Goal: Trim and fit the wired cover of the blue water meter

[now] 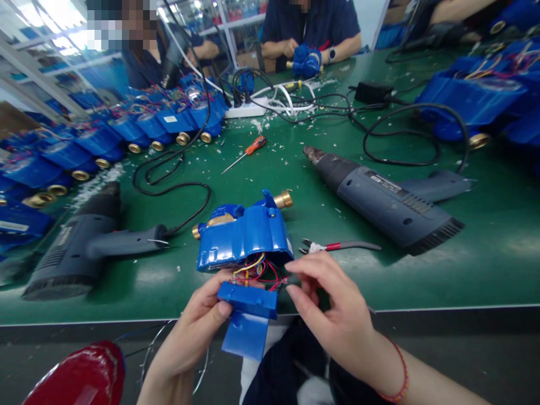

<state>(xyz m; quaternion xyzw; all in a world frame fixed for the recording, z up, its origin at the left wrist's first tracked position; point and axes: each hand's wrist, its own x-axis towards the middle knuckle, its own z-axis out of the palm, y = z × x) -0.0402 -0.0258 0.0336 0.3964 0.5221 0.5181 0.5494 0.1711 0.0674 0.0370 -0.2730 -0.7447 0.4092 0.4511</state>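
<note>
One blue meter housing [244, 233] spills coloured wires [257, 270].

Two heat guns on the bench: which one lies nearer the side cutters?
The heat gun on the right, nozzle pointing up-left. The side cutters lie just below its body; the other heat gun lies far left.

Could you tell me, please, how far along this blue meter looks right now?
Done: the blue meter lies opened on the green table. In hand: left hand holds the blue cover; right hand pinches the coloured wires. Left: cover is still off.
</note>
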